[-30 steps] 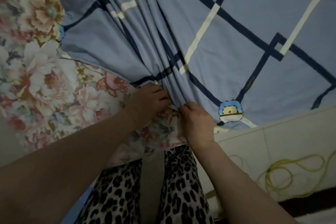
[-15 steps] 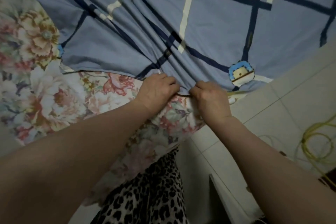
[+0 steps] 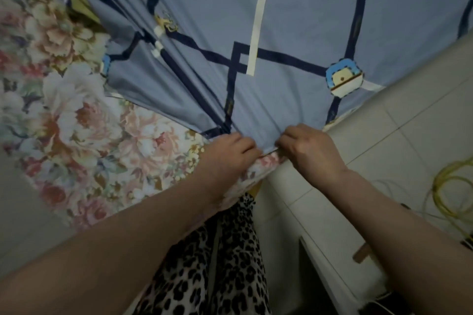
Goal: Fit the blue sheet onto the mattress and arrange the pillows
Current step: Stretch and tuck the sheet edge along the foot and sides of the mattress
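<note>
The blue sheet [image 3: 294,20], crossed by navy and cream stripes, covers the upper part of the view and bunches into folds that run down to my hands. Under it lies the floral mattress [image 3: 76,120], bare on the left and at its near corner. My left hand [image 3: 227,156] and my right hand [image 3: 311,151] sit side by side at that corner, both with fingers closed on the sheet's edge. A short stretch of the hem is pulled tight between them. No pillow is visible.
White floor tiles [image 3: 414,120] lie to the right of the bed, with a coil of yellow cable [image 3: 450,186] on them. My leopard-print clothing [image 3: 225,263] hangs below the mattress corner. A white ledge [image 3: 330,258] runs by my right forearm.
The view has swung, so more floral mattress and floor show. Both hands keep their hold on the sheet's edge and have carried it toward the mattress corner.
</note>
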